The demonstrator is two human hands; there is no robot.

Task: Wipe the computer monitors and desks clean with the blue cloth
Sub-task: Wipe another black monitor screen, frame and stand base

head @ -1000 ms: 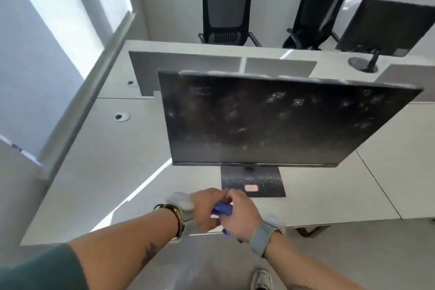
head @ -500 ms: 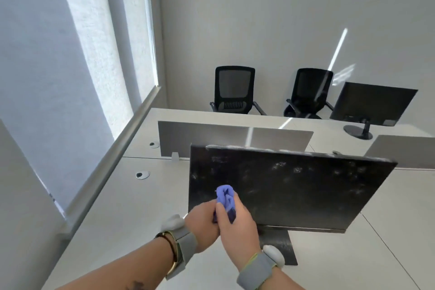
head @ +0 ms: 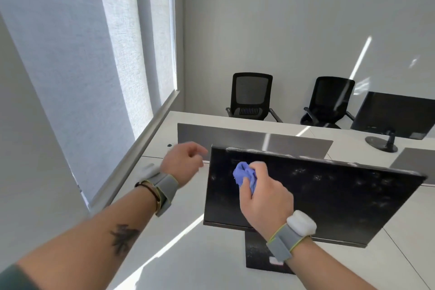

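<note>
A person's right hand [head: 263, 193] grips a crumpled blue cloth [head: 244, 175], fingers curled round it, against the upper left part of a flat black computer monitor [head: 341, 198] with a smudged, dusty screen. The left hand [head: 182, 163] hovers just beside the monitor's left edge, fingers loosely curled, holding nothing. Both wrists wear grey bands. The monitor stands on a pale white desk [head: 200, 263] crossed by a stripe of sunlight. Behind it is a low grey divider panel [head: 235, 134]. Farther back there is a second black monitor [head: 395, 115] at the right, and two black mesh office chairs [head: 251, 96] against the wall.
</note>
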